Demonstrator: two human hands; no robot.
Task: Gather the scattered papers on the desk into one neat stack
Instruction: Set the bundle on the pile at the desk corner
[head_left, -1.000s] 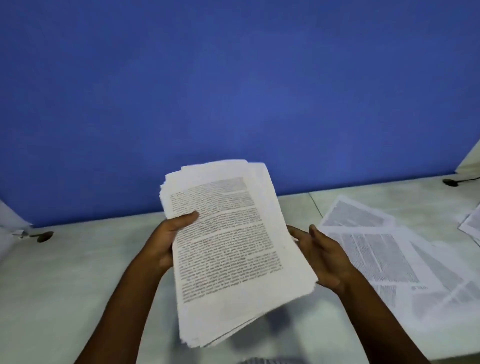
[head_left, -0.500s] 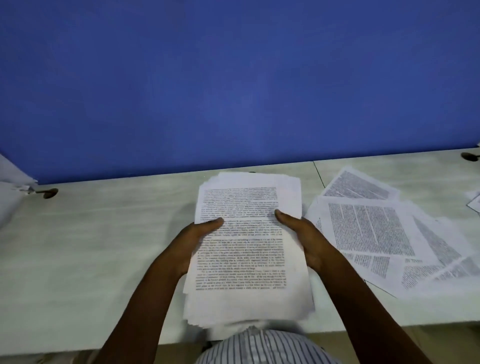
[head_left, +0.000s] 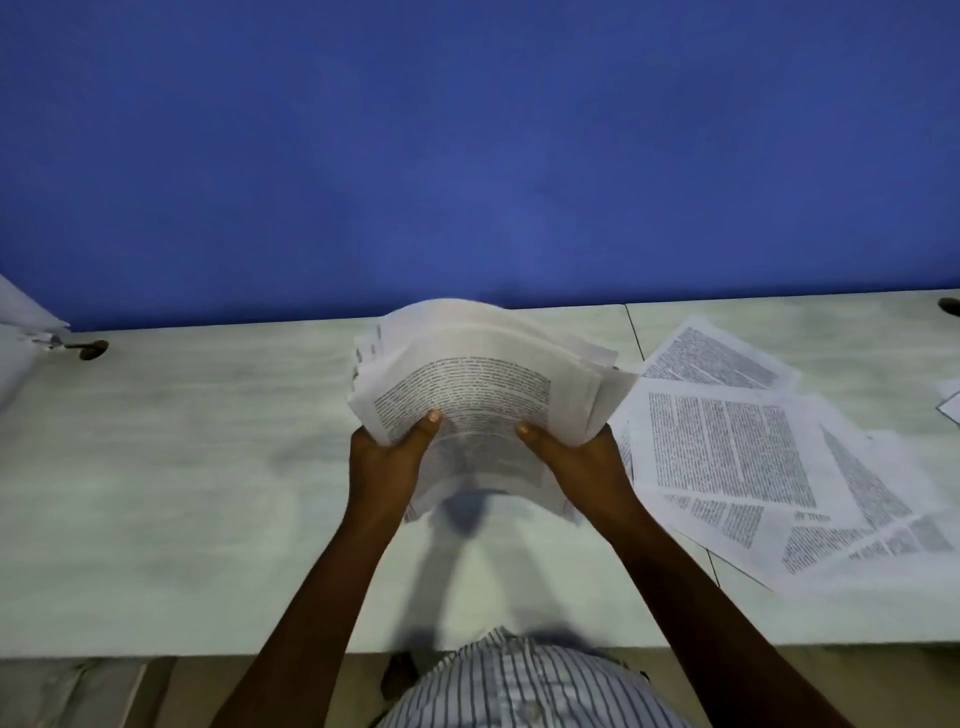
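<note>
The paper stack (head_left: 467, 384) bows upward over the middle of the counter (head_left: 182, 467), print side up, its sheet edges fanned and uneven. The left grip (head_left: 387, 462) and right grip (head_left: 576, 462) pinch its near corners, thumbs on top. The fingers are hidden underneath and the near edge is blurred. Loose sheets (head_left: 727, 452) lie just to the right.

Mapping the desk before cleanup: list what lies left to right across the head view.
Left cable hole → left hand → right hand, both gripping the paper stack → scattered sheets → right cable hole.
</note>
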